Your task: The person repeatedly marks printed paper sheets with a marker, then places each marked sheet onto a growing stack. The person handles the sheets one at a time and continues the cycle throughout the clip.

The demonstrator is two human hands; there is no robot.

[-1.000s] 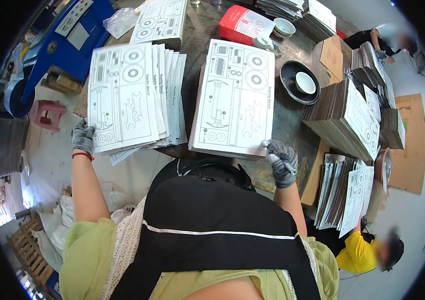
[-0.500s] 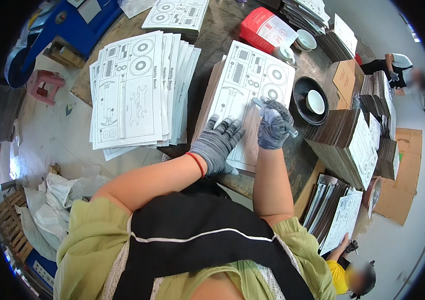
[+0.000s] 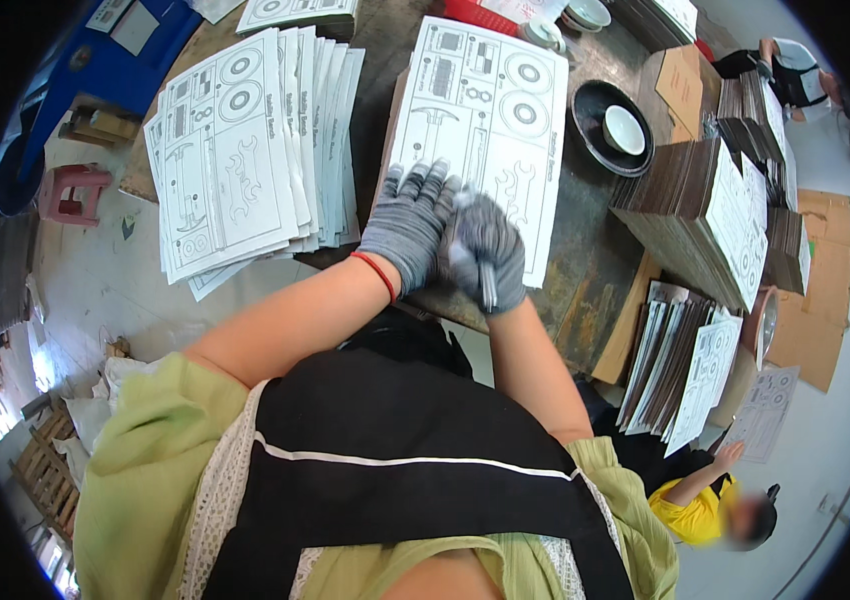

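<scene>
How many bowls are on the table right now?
2 that I can see: a white bowl sitting inside the black dish right of the printed sheet, and another bowl at the top edge. Stacks may hide others.

The gloved left hand [image 3: 408,222] lies flat, fingers spread, on the printed sheet [image 3: 480,120] at the table edge. The gloved right hand [image 3: 487,255] is closed around a thin metal tool [image 3: 486,283], just beside the left. A fanned sheet stack [image 3: 245,160] lies to the left.
</scene>
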